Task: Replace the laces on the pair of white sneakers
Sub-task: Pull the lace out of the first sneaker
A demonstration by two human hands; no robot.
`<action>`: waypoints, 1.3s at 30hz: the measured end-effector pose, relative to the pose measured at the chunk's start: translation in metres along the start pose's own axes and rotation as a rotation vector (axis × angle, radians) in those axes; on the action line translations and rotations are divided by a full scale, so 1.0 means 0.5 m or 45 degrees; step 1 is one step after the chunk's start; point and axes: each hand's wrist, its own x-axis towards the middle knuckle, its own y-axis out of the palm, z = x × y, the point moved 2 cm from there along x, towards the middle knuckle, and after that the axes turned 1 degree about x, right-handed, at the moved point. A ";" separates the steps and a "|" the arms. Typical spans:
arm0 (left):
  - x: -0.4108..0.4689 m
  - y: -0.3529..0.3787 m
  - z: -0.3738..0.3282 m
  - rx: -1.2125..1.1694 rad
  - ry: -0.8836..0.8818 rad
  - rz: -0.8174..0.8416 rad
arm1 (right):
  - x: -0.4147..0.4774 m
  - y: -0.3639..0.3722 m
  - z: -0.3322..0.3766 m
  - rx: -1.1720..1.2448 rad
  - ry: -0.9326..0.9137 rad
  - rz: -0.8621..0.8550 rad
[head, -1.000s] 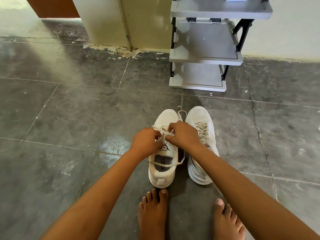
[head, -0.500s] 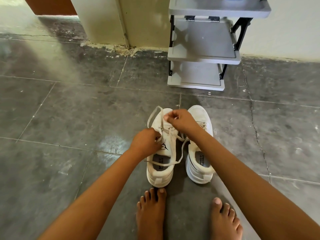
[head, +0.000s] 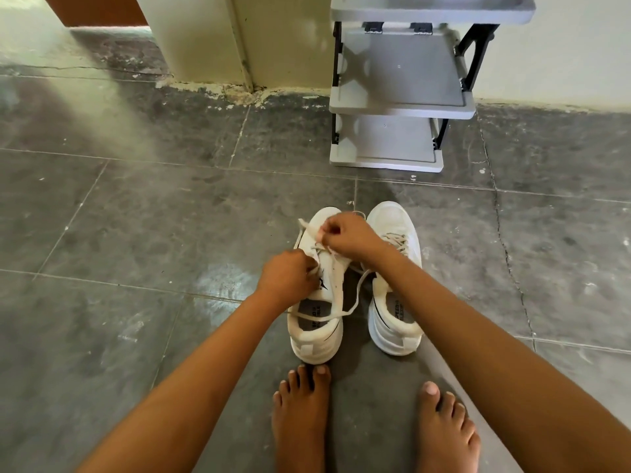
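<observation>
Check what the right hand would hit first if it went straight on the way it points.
Likely the toe of the left sneaker: the right hand points up-left, pinching the lace just above it. Past the toe, only bare floor. Height above the shoe is unclear.

Pretty bright, light coming from the upper left, hazy glare streak across the floor (head: 102, 107), soft shadows, mostly sharp, wide-angle bending lines at the edges.
</observation>
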 end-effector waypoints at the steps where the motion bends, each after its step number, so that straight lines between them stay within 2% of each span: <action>1: 0.001 0.001 0.002 -0.001 -0.005 0.001 | -0.001 -0.009 0.006 0.276 -0.005 -0.019; 2: 0.001 0.001 0.003 -0.017 -0.008 0.000 | -0.003 -0.015 0.009 0.439 -0.015 -0.046; 4: 0.000 0.002 0.001 -0.060 -0.001 -0.004 | -0.007 -0.015 0.005 0.456 -0.010 -0.075; 6: 0.001 0.002 -0.003 -0.080 0.006 -0.006 | -0.007 -0.009 -0.011 0.219 0.005 -0.075; 10: 0.002 -0.007 0.008 -0.156 -0.019 -0.089 | -0.014 0.005 -0.047 -0.408 0.082 0.078; 14: 0.001 -0.010 0.008 -0.200 -0.071 -0.240 | -0.018 0.008 -0.043 -0.511 0.052 -0.093; 19: 0.004 -0.007 0.005 -0.109 -0.086 -0.248 | -0.008 0.023 -0.030 -0.716 -0.001 -0.144; 22: 0.005 0.002 -0.007 0.135 -0.035 -0.162 | -0.006 0.019 -0.030 -0.503 0.043 -0.143; 25: 0.010 0.010 -0.015 0.368 0.037 -0.046 | -0.005 0.014 -0.011 0.068 0.123 -0.120; 28: 0.016 0.013 -0.022 0.451 0.059 0.023 | -0.001 -0.008 0.032 0.720 0.139 -0.144; 30: 0.018 0.014 -0.027 0.427 0.045 0.034 | 0.000 -0.032 0.048 0.801 0.085 -0.226; 33: 0.014 0.005 -0.014 0.265 0.004 -0.013 | -0.001 -0.038 0.032 0.603 0.032 -0.277; 37: 0.001 -0.011 0.019 -0.043 -0.060 -0.136 | -0.005 0.011 -0.030 -0.184 0.128 0.012; 39: -0.002 -0.010 0.020 -0.077 -0.047 -0.163 | -0.014 0.032 -0.041 -0.342 0.096 0.036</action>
